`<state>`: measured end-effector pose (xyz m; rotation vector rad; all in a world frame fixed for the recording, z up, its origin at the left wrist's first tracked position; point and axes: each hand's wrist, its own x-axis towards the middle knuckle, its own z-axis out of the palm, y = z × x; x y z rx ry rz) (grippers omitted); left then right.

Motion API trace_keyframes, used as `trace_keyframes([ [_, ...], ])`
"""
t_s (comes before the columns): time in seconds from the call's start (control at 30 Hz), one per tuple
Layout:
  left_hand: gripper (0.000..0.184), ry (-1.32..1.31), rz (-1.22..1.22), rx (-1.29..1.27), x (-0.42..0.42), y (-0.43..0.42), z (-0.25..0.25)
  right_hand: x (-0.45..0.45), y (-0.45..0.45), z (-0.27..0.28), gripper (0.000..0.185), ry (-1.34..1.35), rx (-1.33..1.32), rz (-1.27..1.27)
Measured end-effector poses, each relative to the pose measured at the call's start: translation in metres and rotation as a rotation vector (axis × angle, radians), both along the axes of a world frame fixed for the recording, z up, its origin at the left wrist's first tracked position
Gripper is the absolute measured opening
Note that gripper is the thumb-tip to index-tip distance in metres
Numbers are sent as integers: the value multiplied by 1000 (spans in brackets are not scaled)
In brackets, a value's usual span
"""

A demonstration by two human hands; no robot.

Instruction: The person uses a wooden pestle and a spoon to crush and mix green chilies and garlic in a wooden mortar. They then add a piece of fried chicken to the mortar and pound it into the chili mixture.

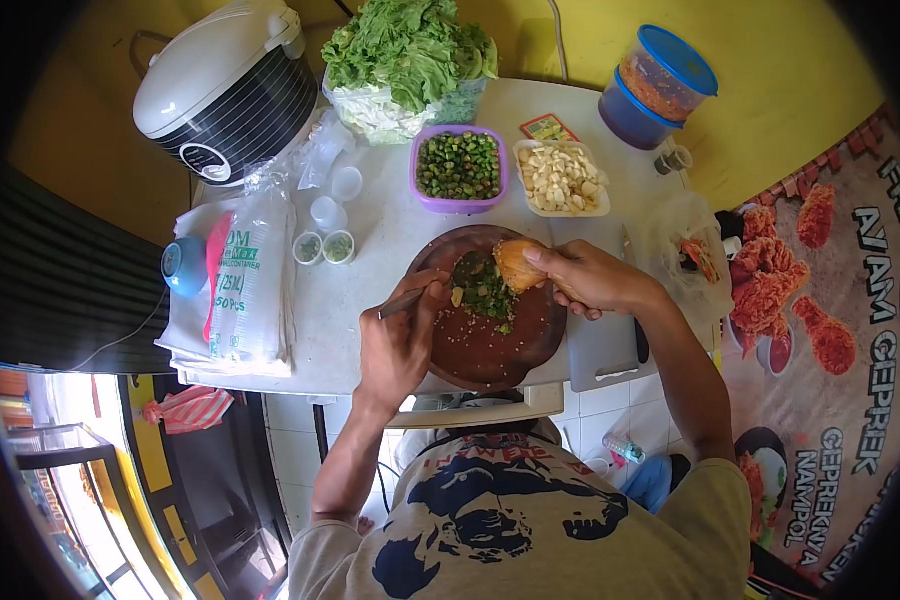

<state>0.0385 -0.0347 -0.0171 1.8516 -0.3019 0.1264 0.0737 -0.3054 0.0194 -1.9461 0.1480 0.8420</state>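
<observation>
My right hand (590, 277) is wrapped around a light-brown wooden pestle (517, 265), its thick end resting over the mortar. Crushed green chilies with pale bits (492, 295) lie beneath it in the wide brown mortar (470, 355). Between the pinched fingers of my left hand (398, 345) is a spoon (400, 304), with its handle sticking out to the left. The spoon's other end reaches over the chilies and is hard to make out. Pale seeds or crumbs are scattered across the mortar's surface.
Behind the mortar stand a purple tub of cut green chilies (460, 205) and a white tub of peeled garlic (565, 210). A cutting board (600, 350) and knife (642, 342) lie right. Small cups (328, 213), plastic packs (245, 300) and a rice cooker (220, 90) are left.
</observation>
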Motion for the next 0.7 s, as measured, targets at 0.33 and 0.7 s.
trace_keyframes([
  [0.33,17,-154,-112,111,-35,19,-1,-39,12,-8,66,-193,-90,138],
  [0.7,20,-180,-43,149,-51,38,16,-78,61,12,43,-771,-702,446],
])
